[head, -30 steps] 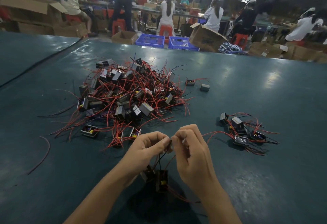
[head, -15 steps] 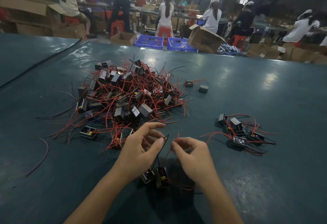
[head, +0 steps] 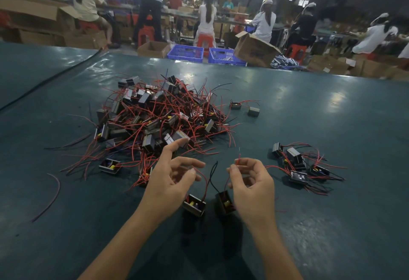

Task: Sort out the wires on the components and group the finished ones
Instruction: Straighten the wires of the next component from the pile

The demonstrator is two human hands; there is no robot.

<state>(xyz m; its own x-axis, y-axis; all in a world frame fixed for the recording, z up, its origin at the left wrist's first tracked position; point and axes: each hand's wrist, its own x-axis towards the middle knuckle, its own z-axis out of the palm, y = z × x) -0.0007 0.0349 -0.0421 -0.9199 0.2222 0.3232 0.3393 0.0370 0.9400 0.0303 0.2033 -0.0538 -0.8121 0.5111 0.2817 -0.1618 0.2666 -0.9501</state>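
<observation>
Two small black box components stand on the green table (head: 332,124) between my hands, the left one (head: 194,205) and the right one (head: 224,202). My left hand (head: 174,180) pinches a red wire that curves down to the left component, with its index finger stretched out. In my right hand (head: 252,184) the tip of a red wire from the right component is pinched and points up. A black wire (head: 213,175) stands free between the hands. A big tangled pile of components with red and black wires (head: 159,120) lies beyond my left hand. A small group of components (head: 301,166) lies right of my right hand.
Two stray components (head: 235,105) (head: 253,111) lie right of the pile. A loose red wire (head: 53,191) lies at the left. Beyond the table's far edge are blue crates (head: 186,52), cardboard boxes (head: 254,50) and several seated people.
My hands have moved apart and lower. The black wire that my left hand held now stands free, and the two components have separated.
</observation>
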